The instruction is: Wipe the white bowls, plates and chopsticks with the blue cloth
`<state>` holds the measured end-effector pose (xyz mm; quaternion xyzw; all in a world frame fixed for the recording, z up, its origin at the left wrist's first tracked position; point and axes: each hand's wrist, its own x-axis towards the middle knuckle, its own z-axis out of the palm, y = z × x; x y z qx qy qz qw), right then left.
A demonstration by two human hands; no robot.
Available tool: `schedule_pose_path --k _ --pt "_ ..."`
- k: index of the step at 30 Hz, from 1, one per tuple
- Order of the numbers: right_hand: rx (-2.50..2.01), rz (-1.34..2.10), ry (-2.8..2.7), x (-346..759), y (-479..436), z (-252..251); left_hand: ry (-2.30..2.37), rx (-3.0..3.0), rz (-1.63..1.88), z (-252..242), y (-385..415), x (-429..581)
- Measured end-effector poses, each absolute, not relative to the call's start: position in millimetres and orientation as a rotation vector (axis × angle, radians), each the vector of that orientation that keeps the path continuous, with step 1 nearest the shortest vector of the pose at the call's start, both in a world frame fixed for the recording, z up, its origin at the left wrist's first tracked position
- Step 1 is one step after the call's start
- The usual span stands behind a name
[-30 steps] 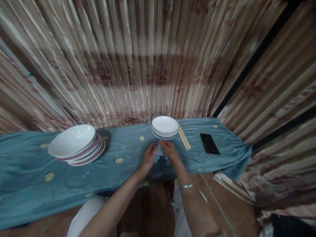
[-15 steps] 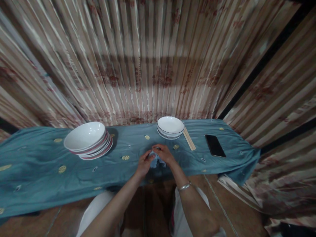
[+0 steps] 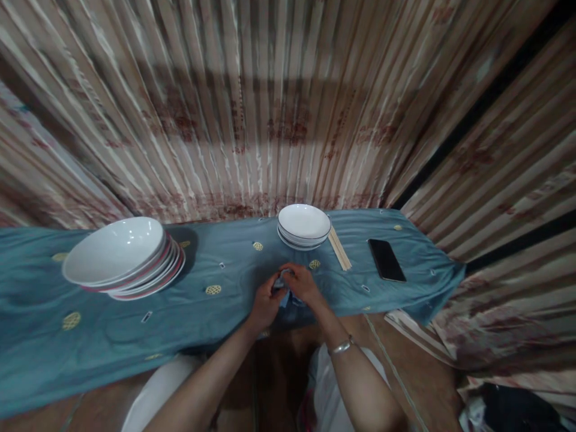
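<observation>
Both hands meet over the front part of the table, closed around a small crumpled blue cloth (image 3: 296, 300). My left hand (image 3: 264, 305) pinches it from the left, fingers curled. From the right, my right hand (image 3: 302, 282) grips it, a silver bangle on that wrist. Parts of the cloth hang below the fingers and the rest is hidden by them. Just beyond the hands stands a stack of small white dishes (image 3: 304, 222) with dark rims. Several light wooden chopsticks (image 3: 340, 251) lie beside that stack.
A teal tablecloth (image 3: 238, 264) with yellow pineapple prints covers the table. At the left is a leaning stack of large white bowls and plates (image 3: 117, 255). A black phone (image 3: 386, 260) lies at the right. Pleated curtains (image 3: 270, 120) hang behind the table.
The view has shifted, so the dishes appear further left and the left stack looks larger. My hands remain together on the cloth, raised slightly, with the cloth more bunched between the fingers.
</observation>
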<state>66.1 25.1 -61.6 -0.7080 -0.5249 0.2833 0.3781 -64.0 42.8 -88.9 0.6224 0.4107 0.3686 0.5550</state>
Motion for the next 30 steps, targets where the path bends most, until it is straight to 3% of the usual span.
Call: schedule_pose_path --k 9,21,30 --pt "-1.435 1.061 -1.061 83 20 -66 0.889 1.374 0.838 -87 53 -61" --pt "-1.717 0.746 -1.339 90 14 -61 0.887 1.428 0.793 -84 42 -52" --pt "-2.4 0.304 -1.35 128 -1 -51 0.861 1.256 0.69 -92 36 -53"
